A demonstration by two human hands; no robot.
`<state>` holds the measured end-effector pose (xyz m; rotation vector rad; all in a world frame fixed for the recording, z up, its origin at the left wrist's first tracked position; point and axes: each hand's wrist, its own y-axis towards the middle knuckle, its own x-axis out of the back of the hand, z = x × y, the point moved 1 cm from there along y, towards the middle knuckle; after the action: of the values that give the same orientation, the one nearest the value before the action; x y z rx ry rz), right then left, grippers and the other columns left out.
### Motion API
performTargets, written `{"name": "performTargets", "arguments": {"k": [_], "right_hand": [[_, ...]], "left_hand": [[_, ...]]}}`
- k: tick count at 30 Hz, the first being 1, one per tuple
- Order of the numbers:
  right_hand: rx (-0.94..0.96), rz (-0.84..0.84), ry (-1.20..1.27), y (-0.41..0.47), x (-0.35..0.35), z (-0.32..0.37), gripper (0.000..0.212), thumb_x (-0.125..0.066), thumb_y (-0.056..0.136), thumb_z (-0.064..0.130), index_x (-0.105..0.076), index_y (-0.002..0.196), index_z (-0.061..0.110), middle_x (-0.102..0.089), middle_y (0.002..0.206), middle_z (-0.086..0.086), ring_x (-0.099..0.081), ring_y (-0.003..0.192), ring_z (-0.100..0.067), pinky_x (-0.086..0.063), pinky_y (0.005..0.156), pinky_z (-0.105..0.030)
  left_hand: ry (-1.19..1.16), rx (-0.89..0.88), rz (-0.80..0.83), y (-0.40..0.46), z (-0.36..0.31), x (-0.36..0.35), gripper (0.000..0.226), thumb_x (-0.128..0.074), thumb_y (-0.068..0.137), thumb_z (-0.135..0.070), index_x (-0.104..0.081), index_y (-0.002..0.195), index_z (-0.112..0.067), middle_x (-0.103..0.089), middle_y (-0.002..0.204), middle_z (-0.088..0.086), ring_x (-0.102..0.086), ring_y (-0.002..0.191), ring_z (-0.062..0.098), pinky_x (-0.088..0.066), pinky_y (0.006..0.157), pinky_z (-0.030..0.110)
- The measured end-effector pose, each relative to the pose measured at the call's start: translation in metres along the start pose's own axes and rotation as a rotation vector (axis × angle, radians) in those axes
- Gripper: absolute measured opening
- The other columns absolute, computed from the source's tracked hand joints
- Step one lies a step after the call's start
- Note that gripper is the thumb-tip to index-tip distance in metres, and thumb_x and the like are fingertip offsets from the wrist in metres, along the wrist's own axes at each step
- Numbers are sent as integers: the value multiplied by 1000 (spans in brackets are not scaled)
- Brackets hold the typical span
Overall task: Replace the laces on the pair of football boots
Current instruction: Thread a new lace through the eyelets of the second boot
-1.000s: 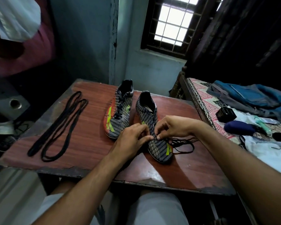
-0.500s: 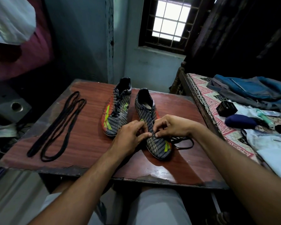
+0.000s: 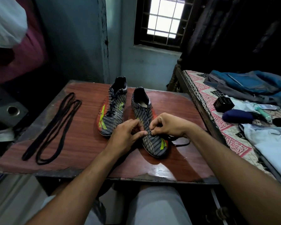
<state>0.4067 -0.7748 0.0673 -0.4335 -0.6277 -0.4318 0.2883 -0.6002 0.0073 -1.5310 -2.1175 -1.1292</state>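
Two dark patterned football boots with yellow-green marks stand on a reddish wooden table (image 3: 71, 148). The left boot (image 3: 113, 109) still carries its black lace. Over the lower eyelets of the right boot (image 3: 151, 143), my left hand (image 3: 126, 137) and my right hand (image 3: 167, 125) meet with curled fingers, pinching the lace. A loose length of that black lace (image 3: 180, 142) trails on the table to the right of the boot. Two long black laces (image 3: 53, 125) lie looped at the table's left side.
A bed (image 3: 234, 132) with a patterned cover stands close on the right, holding blue clothing (image 3: 250, 85), a black box (image 3: 223, 103) and a dark blue pouch (image 3: 238, 116). A speaker (image 3: 8, 111) sits left of the table. My knees are under the near table edge.
The view has shifted slightly. Both hands stay on the right boot's lower eyelets, fingers working the lace with little movement.
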Motion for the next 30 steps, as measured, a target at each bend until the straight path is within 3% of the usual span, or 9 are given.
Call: {"name": "performTargets", "arguments": {"k": [3, 6, 10, 15, 20, 24, 27, 30], "right_hand": [[-3, 96, -17, 0, 5, 4, 18, -68, 96, 4, -69, 81, 13, -49, 59, 12, -40, 52, -2, -33, 51, -16], [-6, 110, 7, -2, 4, 4, 21, -66, 98, 7, -70, 81, 17, -55, 63, 8, -44, 56, -6, -34, 53, -21], [-33, -26, 72, -10, -5, 3, 18, -64, 98, 3, -69, 83, 11, -53, 52, 14, -42, 44, 1, -32, 44, -12], [4, -210, 118, -8, -13, -4, 18, -72, 91, -2, -72, 79, 12, -56, 48, 17, -47, 46, 5, -35, 52, -8], [89, -276, 10, -11, -23, -13, 21, -73, 93, 9, -73, 79, 25, -65, 70, 6, -52, 66, -3, -43, 66, -23], [129, -321, 0, -16, -29, -15, 16, -71, 95, 10, -72, 84, 22, -64, 79, 8, -51, 67, 3, -42, 67, -18], [101, -286, -55, -15, -30, -17, 15, -65, 100, 19, -70, 87, 23, -63, 86, 7, -53, 73, -4, -46, 72, -30], [118, -284, -58, -18, -30, -16, 12, -63, 101, 21, -70, 91, 23, -64, 92, 4, -59, 83, -14, -50, 81, -39]], "left_hand": [[-18, -1, 9, 0, 1, 0, 18, -79, 86, -39, -67, 87, -26, -63, 86, -11, -57, 80, 0, -37, 66, 9], [-25, -9, 6, 1, 2, -1, 18, -78, 87, -40, -67, 89, -27, -64, 87, -11, -58, 80, 3, -43, 68, 19], [-3, -115, -10, -3, -1, -1, 16, -74, 92, -35, -68, 103, -26, -60, 96, -13, -57, 84, 3, -50, 72, 28], [30, -211, -55, -11, -4, -2, 18, -66, 91, -39, -73, 103, -28, -64, 104, -15, -65, 88, 5, -58, 68, 36], [173, -255, -112, -14, -9, -1, 16, -64, 96, -41, -73, 101, -29, -65, 103, -14, -64, 83, 8, -56, 58, 32], [259, -303, -132, -17, -16, -1, 11, -73, 93, -33, -71, 103, -30, -65, 101, -13, -60, 82, 7, -52, 51, 29], [303, -343, -118, -19, -18, -1, 16, -66, 97, -34, -66, 113, -34, -64, 104, -12, -62, 84, 11, -53, 48, 32], [319, -350, -89, -19, -18, 0, 15, -54, 103, -38, -64, 107, -28, -62, 103, -11, -61, 86, 12, -54, 52, 37]]}}
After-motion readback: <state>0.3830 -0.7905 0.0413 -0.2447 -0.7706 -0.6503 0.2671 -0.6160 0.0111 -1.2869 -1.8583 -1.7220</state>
